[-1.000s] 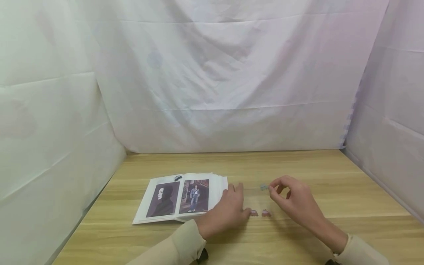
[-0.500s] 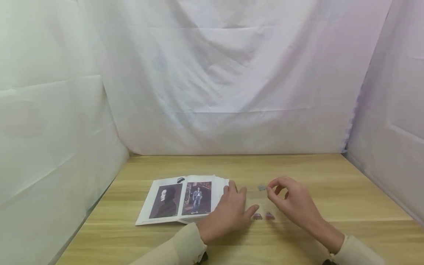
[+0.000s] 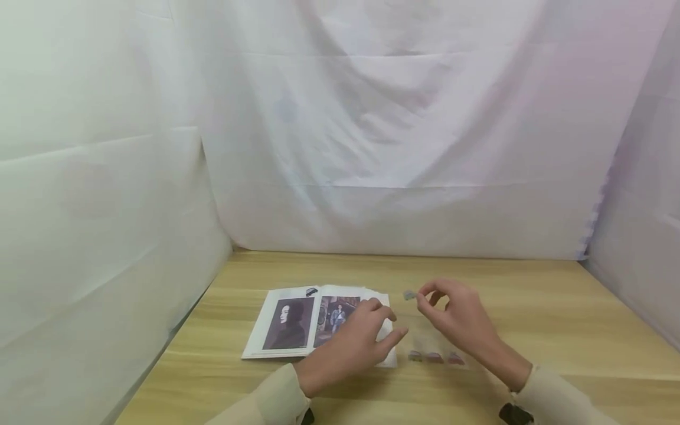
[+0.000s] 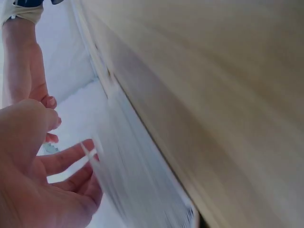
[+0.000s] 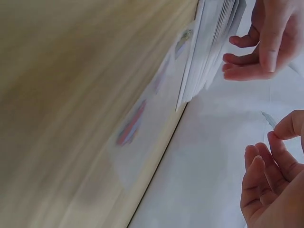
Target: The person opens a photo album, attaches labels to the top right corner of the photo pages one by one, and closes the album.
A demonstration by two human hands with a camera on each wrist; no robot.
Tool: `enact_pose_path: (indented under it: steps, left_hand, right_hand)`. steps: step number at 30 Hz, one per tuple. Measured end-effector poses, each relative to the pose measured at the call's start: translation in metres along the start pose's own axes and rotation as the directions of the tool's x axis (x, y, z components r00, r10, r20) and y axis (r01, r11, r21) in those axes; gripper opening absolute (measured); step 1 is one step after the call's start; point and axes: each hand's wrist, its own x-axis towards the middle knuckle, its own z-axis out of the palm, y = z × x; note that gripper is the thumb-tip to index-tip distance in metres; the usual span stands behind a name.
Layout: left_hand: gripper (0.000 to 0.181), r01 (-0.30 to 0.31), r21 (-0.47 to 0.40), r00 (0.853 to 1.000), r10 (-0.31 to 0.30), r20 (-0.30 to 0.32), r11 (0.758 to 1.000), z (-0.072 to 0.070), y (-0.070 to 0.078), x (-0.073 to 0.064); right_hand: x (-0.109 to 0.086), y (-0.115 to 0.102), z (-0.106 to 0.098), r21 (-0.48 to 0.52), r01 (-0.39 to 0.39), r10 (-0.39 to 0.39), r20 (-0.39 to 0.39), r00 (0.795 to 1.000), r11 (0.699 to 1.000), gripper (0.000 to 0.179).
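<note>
My right hand [image 3: 459, 310] pinches a small grey-green sticker [image 3: 409, 295] between thumb and forefinger, above the table. In the right wrist view this sticker [image 5: 269, 118] appears nearly edge-on. My left hand [image 3: 353, 336] is over the right page of an open photo album [image 3: 257, 336], thumb and fingers apart. The left wrist view puts its fingertips close to the album's blurred page edges [image 4: 137, 166]; whether they touch is unclear. Beside the album lies a clear sheet with three small car-like stickers [image 3: 434, 357] in a row, in reds and purples, one partly green.
The album's left page bears a dark portrait photo [image 3: 289, 323] with a small dark sticker [image 3: 311, 291] above it. A wooden table [image 3: 504, 283] carries everything, with white cloth [image 3: 372, 147] hanging behind and at both sides.
My left hand has left the sticker sheet's side and risen over the album's right page. A third sticker on the sheet now shows. The right hand has carried its sticker slightly toward the album.
</note>
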Motion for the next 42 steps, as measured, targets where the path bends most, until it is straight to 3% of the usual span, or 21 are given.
enact_pose_path:
  steps: [6,11,18,28,37,42]
  left_hand:
    - [0.023,-0.043,0.011,0.993,0.044,-0.11,0.999,-0.009,-0.006,-0.001]
    - [0.021,-0.031,0.019,0.991,0.033,-0.129,0.999,-0.012,-0.014,-0.004]
    - [0.021,0.008,0.043,0.993,-0.003,-0.119,0.999,-0.019,-0.029,-0.011]
    - [0.023,0.016,0.041,0.996,-0.013,-0.085,0.999,-0.024,-0.046,-0.02]
    - [0.026,-0.003,0.096,0.999,0.0,0.032,0.995,-0.024,-0.052,-0.025]
    - [0.027,-0.016,0.091,0.999,0.012,0.046,0.996,-0.024,-0.054,-0.028]
  right_hand:
    - [0.012,0.002,0.012,0.009,-0.013,0.012,0.015,1.0,1.0,0.005]
    - [0.018,0.008,0.017,0.0,-0.031,0.031,0.026,0.999,1.0,0.004]
    - [0.025,0.013,0.027,0.008,-0.033,0.032,0.04,0.999,0.999,0.004]
    - [0.038,0.014,0.043,0.022,-0.114,0.111,0.088,0.99,0.993,0.004]
    - [0.049,0.016,0.059,-0.006,-0.204,0.202,0.161,0.966,0.979,0.006]
    - [0.052,0.016,0.067,-0.023,-0.236,0.236,0.172,0.956,0.971,0.009]
